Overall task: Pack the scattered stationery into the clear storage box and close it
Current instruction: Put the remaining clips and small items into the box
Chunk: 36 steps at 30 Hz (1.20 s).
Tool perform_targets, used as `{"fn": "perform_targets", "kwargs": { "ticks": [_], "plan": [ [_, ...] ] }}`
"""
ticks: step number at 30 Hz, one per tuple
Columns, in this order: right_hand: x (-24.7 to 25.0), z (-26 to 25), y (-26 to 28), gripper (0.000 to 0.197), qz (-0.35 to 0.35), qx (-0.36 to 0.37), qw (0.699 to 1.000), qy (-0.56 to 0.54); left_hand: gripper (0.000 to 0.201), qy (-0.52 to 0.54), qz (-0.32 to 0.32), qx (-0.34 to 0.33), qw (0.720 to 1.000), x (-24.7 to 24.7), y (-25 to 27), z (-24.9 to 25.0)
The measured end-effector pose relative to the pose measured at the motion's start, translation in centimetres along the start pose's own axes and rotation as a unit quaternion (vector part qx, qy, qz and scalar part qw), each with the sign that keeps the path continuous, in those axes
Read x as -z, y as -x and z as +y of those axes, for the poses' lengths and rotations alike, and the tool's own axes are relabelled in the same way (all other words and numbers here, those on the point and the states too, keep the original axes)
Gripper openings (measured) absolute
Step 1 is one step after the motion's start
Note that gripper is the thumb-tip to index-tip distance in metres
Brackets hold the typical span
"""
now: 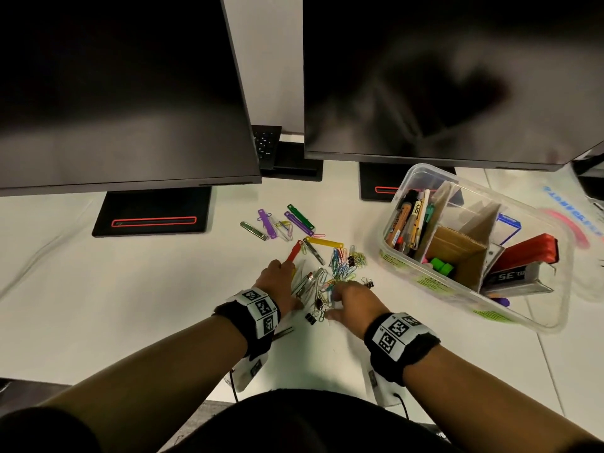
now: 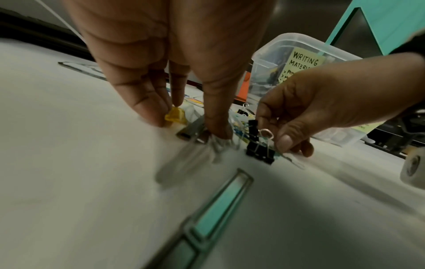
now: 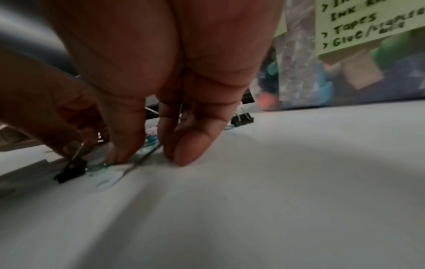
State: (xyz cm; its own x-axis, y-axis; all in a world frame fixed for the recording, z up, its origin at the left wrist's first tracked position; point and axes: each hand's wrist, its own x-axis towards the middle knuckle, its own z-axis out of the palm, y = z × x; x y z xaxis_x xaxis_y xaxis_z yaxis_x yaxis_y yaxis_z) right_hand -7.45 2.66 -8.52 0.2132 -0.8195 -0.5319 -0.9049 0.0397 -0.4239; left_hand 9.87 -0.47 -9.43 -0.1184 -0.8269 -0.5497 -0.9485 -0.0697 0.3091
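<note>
Both hands' grips (image 1: 318, 297) rake narrow at light, slippery paper clips (image 1: 341, 264) between them; best pinched in bunches.

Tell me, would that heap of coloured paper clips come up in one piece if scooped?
Probably not: the paper clips lie loose and thin on the smooth white desk, so some would likely slip free. A few look tangled and may lift in clumps. Being flat wire, they should slide, not roll.
</note>
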Motion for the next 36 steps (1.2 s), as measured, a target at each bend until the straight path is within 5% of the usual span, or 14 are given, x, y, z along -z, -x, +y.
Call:
{"fn": "perform_targets", "kwargs": {
  "ticks": [6, 11, 20, 27, 36],
  "plan": [
    [1.6, -1.0, -1.3, 0.016, 0.105, 0.056, 0.993, -0.022, 0.073, 0.06, 0.004, 0.027, 0.998, 0.8, -0.1, -1.9],
    [3.6, -2.6, -5.7, 0.026, 0.157, 0.044, 0.986, -0.019, 0.06, 0.084, 0.014, 0.045, 0.995, 1.7, 0.0, -3.1],
    [4.3, -6.2, -12.8, 0.068, 0.001, 0.033, 0.995, 0.092, 0.056, 0.008, 0.051, 0.006, 0.999, 5.5, -1.6, -5.1],
    [2.6, -4.7, -10.1, 0.072, -0.041, 0.112, 0.979, 0.164, 0.073, -0.134, 0.048, -0.064, 0.988, 7.3, -5.1, -5.0],
    [1.3, -1.8, -5.7, 0.076, -0.066, 0.16, 0.97, 0.173, 0.081, -0.203, -0.017, -0.061, 0.977, 5.0, -4.5, -5.1]
  ]
}}
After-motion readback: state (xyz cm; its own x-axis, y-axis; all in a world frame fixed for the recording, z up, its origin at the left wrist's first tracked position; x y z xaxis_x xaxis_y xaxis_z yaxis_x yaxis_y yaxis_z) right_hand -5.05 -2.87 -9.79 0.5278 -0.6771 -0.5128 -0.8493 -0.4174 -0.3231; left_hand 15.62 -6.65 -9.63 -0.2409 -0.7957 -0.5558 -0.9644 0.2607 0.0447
